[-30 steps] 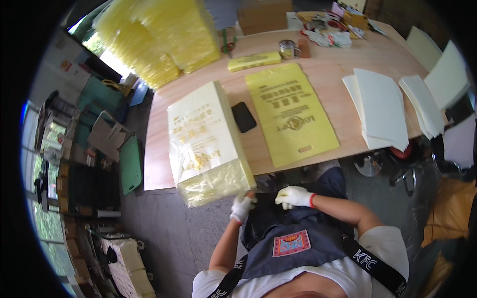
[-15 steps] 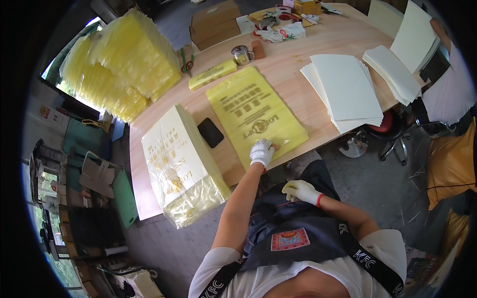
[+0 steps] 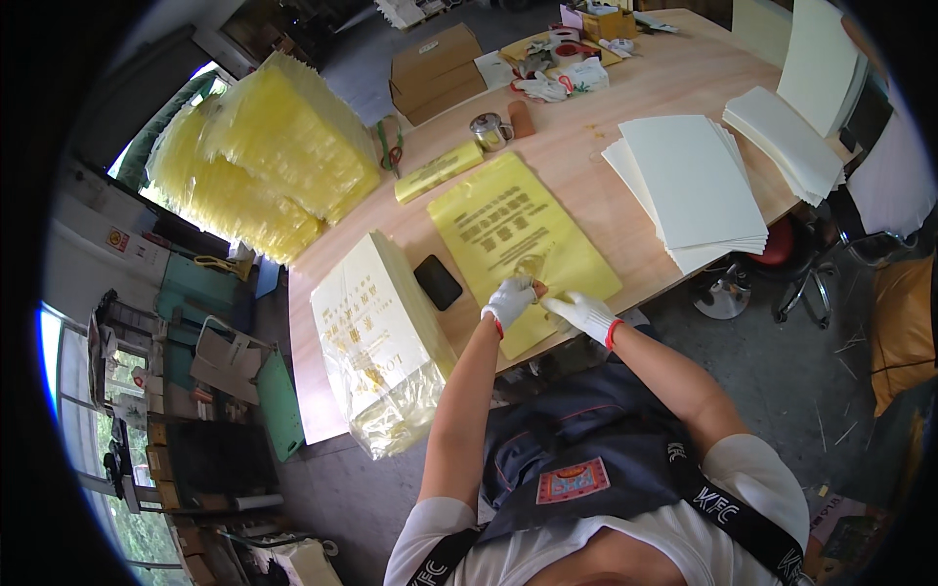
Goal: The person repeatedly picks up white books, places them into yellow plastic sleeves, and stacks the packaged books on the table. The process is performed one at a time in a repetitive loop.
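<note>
A stack of flat printed yellow plastic bags (image 3: 508, 210) lies on the table in front of me. My left hand (image 3: 512, 300), in a white glove with bare fingertips showing, is closed on the near part of the top bag. The plastic puckers beside those fingertips. My right hand (image 3: 583, 314), gloved in white with a red cuff, meets it from the right, its fingers drawn together at the same bag. Its fingertips are partly hidden. To the left stands a thick stack of printed cream sheets (image 3: 366, 313) in clear plastic wrapping.
A black phone (image 3: 438, 282) lies between the two stacks. Beyond are a rolled yellow bundle (image 3: 440, 173), a metal mug (image 3: 489, 131) and scissors (image 3: 393, 158). White boards (image 3: 699, 181) are stacked at right; yellow plastic (image 3: 283, 146) is piled at left. Another person's sleeve (image 3: 894, 176) shows far right.
My right hand has come up from my lap to the bag beside my left hand. The top bag has puckered near the left fingertips. The view has shifted slightly.
</note>
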Demonstrator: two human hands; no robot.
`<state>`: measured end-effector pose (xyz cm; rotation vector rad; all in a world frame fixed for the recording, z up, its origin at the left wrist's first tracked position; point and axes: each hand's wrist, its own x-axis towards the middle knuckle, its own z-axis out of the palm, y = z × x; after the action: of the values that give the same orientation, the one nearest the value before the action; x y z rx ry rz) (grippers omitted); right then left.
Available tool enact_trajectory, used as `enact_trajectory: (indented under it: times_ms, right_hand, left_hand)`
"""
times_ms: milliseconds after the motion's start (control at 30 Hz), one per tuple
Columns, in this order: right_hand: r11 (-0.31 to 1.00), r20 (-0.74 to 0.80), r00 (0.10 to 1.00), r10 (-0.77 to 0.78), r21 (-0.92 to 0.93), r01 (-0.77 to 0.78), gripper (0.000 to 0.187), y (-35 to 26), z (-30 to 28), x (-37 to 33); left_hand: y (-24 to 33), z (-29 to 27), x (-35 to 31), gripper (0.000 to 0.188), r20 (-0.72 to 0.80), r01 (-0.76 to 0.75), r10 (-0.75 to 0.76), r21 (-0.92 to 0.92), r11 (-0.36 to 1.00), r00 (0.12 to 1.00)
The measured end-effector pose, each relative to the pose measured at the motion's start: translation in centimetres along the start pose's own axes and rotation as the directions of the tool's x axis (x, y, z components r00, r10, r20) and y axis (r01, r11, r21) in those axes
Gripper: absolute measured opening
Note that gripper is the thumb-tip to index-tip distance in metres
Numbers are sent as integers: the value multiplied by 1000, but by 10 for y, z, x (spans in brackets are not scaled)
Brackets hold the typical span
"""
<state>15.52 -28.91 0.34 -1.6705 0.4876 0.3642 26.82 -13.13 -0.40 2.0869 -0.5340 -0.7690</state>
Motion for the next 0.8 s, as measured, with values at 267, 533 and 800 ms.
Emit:
enact_trajectory:
  times_ms: [267, 533, 800]
  right_hand:
    - [797, -319, 915, -247, 471, 379, 37, 38, 7, 37]
    - [918, -292, 872, -392, -191, 348, 48, 23, 3, 22]
    - [712, -146, 945, -291, -693, 112, 52, 68, -66, 21]
  left_hand:
    - [10, 12, -6, 29, 3, 77, -78, 120, 990, 997]
    - [9, 16, -8, 19, -145, -90, 121, 204, 975, 982]
    - [59, -32, -13, 18, -384, -431, 198, -829, 356, 902]
